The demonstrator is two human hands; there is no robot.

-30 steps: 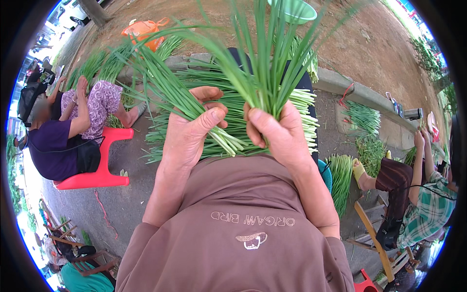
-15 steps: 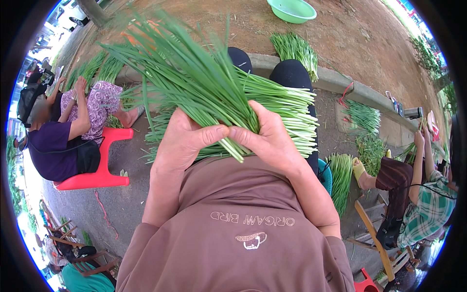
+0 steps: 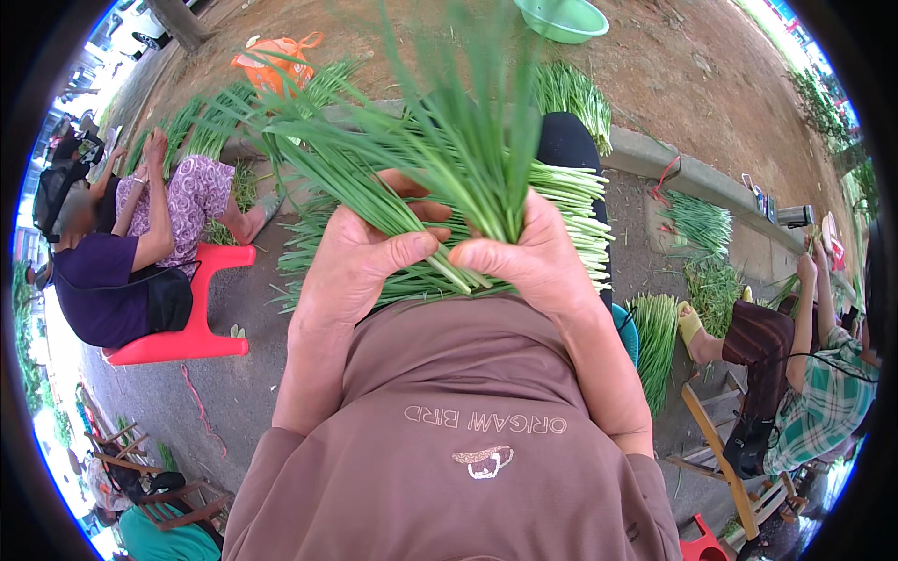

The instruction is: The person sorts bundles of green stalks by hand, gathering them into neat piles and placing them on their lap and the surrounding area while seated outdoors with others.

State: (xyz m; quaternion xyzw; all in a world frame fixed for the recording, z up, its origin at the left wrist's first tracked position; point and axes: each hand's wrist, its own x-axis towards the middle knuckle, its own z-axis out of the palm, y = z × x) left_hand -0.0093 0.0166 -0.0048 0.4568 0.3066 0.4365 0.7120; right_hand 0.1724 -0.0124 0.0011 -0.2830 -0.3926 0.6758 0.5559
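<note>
My left hand (image 3: 351, 266) is closed around a slanting bunch of garlic chives (image 3: 351, 178), its thumb across the pale stem ends and its leaves pointing up and left. My right hand (image 3: 543, 266) grips a second, more upright bunch of chives (image 3: 486, 182) between thumb and fingers; its leaf tips are blurred. The two thumbs almost meet above my lap. Under both hands a thick pile of chives (image 3: 578, 220) lies across my lap, its pale stems toward the right. The bunches and my hands hide part of this pile.
A concrete curb (image 3: 645, 154) runs beyond my knees, with more chives (image 3: 572, 103) against it. An orange bag (image 3: 271, 64) and a green basin (image 3: 564, 21) stand on the dirt. People sit on both sides, one on a red stool (image 3: 201, 309). Chive bundles (image 3: 655, 346) lie at right.
The chives held together between my hands have parted into two bunches. The right hand's bunch has swung upright and rightward, while the left hand's stays slanted. The orange bag now shows more fully.
</note>
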